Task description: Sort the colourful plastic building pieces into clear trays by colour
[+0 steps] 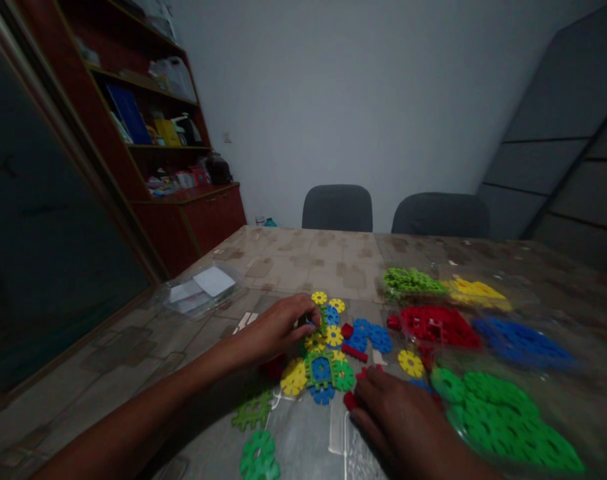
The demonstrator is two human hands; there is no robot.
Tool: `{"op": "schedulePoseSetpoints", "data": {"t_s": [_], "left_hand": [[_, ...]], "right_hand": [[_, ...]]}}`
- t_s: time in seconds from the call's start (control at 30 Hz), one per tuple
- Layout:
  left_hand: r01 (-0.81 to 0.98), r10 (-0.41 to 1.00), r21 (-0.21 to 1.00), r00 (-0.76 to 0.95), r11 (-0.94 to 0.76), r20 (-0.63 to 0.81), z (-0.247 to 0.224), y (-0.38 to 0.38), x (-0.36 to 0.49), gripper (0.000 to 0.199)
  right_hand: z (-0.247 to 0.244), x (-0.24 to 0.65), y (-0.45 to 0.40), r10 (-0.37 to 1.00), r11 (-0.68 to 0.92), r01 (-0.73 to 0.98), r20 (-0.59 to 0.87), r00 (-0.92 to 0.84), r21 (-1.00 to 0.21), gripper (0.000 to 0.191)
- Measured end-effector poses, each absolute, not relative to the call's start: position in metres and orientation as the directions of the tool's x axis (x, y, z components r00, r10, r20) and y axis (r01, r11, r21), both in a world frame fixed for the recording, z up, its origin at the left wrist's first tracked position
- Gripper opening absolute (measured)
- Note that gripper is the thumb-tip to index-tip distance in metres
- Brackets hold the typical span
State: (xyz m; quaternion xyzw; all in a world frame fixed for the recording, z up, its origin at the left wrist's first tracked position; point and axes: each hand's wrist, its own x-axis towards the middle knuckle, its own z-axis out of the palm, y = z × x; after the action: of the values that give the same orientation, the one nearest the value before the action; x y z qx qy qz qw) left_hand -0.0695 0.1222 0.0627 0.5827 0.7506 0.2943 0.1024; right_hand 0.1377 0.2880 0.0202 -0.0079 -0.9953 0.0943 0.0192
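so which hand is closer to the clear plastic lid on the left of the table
Left. The left hand rests at the joined gear pieces, a short way right of the clear lid. The right hand lies nearer the camera, further right, beyond those pieces.

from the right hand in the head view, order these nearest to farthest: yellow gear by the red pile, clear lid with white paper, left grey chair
1. yellow gear: just beyond the right hand, beside the red pile.
2. clear lid: far left on the table, past the left hand.
3. left grey chair: behind the table's far edge.
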Motion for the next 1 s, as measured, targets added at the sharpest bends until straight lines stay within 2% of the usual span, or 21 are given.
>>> {"op": "schedulePoseSetpoints", "data": {"t_s": [0.07,0.23,0.37,0.57,0.63,0.73,0.8,0.87,0.93,1.0], "left_hand": [[0.792,0.933,0.592,-0.311,0.149,0.180,0.064,0.123,-0.070,0.005],[0.726,0.971,0.663,-0.239,0.185,-0.009,0.065,0.124,-0.058,0.012],[0.761,0.981,0.619,-0.167,0.193,-0.102,0.066,0.124,-0.050,0.021],[0.832,0.970,0.501,-0.222,0.239,-0.094,0.080,0.116,-0.057,0.016],[0.840,0.953,0.455,-0.293,0.296,-0.077,0.085,0.112,-0.063,0.014],[0.840,0.927,0.397,-0.363,0.369,-0.094,0.087,0.107,-0.073,0.021],[0.833,0.921,0.393,-0.365,0.388,-0.137,0.087,0.102,-0.080,0.026],[0.822,0.920,0.412,-0.356,0.393,-0.166,0.087,0.099,-0.086,0.026],[0.824,0.922,0.415,-0.362,0.386,-0.139,0.086,0.097,-0.091,0.025],[0.835,0.925,0.403,-0.366,0.374,-0.102,0.085,0.097,-0.093,0.027]], "right_hand": [[0.021,0.138,0.289,0.018,0.978,0.008,0.050,-0.999,-0.207,0.012],[0.023,0.139,0.290,0.006,0.975,-0.007,0.057,-0.998,-0.222,0.016],[0.025,0.138,0.291,0.017,0.971,0.008,0.035,-0.999,-0.238,0.017],[0.033,0.137,0.293,0.044,0.931,0.033,0.022,-0.999,-0.364,0.016],[0.036,0.136,0.290,0.041,0.917,0.014,0.060,-0.997,-0.398,0.026],[0.040,0.130,0.279,-0.008,0.905,-0.033,0.062,-0.998,-0.425,0.055],[0.041,0.124,0.272,-0.048,0.901,-0.066,0.053,-0.997,-0.429,0.061],[0.040,0.118,0.267,-0.070,0.905,-0.084,0.050,-0.996,-0.417,0.051],[0.039,0.112,0.266,-0.073,0.917,-0.081,0.035,-0.997,-0.391,0.032],[0.038,0.109,0.267,-0.065,0.925,-0.069,0.022,-0.998,-0.374,0.023]]}}
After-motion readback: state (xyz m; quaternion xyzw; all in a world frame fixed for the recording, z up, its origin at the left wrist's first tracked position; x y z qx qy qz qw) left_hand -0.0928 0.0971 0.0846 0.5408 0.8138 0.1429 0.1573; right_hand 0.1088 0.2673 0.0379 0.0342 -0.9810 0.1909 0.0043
